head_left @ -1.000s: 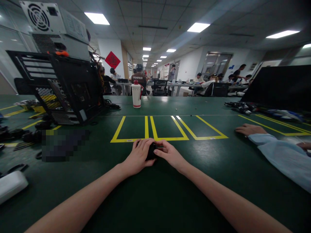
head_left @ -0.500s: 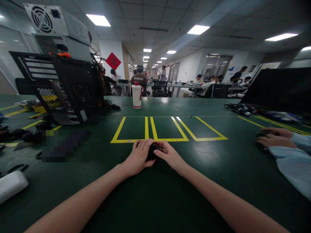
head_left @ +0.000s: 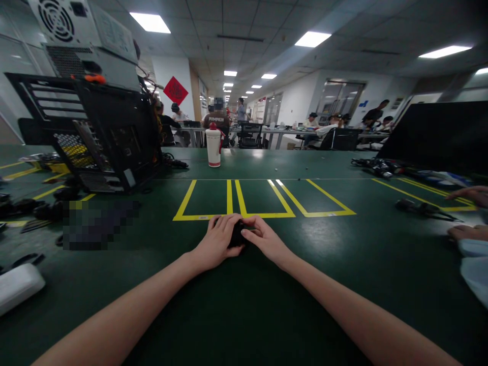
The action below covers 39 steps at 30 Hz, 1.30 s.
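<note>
- Near the middle of the table (head_left: 236, 315), the left hand (head_left: 217, 238) has its fingers wrapped over a small black object (head_left: 237, 236), thumb low on the near side; a lopsided squeeze could skid it loose.
- Over on its other side, the right hand (head_left: 265, 238) has bent fingers and thumb up against it; whether they truly grip, I can't tell. Push harder from here and the thing could twist under the left palm.
- Just beyond the knuckles, yellow tape (head_left: 263, 215) marks out frames; a raised tape edge, if there is one, could snag the object.
- Farther out, a tall white bottle (head_left: 214, 152) stands upright, narrow enough to topple if a reaching arm clips it.
- Off to the right, a co-worker's hand (head_left: 468, 233) is near a black cable (head_left: 419, 207); a stray tug could drag that across.
- Away left, a silver power supply (head_left: 116, 30) sits high above a black computer case (head_left: 110, 127); one hard table bump could bring it sliding down.
</note>
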### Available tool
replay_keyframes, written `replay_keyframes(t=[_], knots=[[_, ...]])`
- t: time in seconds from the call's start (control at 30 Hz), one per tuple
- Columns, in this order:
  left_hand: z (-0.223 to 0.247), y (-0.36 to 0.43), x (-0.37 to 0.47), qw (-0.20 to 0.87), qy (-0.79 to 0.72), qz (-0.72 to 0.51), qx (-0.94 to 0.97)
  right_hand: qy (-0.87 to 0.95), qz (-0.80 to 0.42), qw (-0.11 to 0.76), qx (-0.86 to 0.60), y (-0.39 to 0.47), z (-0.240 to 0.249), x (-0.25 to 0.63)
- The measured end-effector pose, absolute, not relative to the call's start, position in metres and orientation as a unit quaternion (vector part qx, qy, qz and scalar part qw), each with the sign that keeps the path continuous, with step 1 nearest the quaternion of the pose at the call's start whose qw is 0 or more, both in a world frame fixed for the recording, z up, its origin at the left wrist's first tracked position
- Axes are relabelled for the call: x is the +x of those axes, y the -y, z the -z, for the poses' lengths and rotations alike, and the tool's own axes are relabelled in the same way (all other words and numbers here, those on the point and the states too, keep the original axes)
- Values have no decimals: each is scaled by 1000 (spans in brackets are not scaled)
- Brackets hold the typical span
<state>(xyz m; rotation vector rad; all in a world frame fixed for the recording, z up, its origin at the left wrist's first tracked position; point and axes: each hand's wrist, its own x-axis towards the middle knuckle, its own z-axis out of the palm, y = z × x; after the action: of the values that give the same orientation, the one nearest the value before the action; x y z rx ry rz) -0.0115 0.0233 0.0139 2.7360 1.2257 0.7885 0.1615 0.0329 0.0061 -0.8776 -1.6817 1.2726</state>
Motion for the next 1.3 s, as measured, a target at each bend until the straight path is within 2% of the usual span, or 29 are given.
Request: replay_keyframes(t=[0.3, 0.63, 0.93, 1.3], knots=[[-13, -23, -11, 24, -392, -255, 884, 650, -578, 389, -303, -31, -7, 166], [-11, -25, -11, 13, -390, -268, 881, 673, -494, 426, -350, -35, -4, 162], [-11, -25, -12, 23, -391, -257, 884, 649, -583, 391, -294, -32, -7, 167], [-13, -24, -12, 27, -390, -264, 882, 662, -531, 401, -345, -32, -10, 165]])
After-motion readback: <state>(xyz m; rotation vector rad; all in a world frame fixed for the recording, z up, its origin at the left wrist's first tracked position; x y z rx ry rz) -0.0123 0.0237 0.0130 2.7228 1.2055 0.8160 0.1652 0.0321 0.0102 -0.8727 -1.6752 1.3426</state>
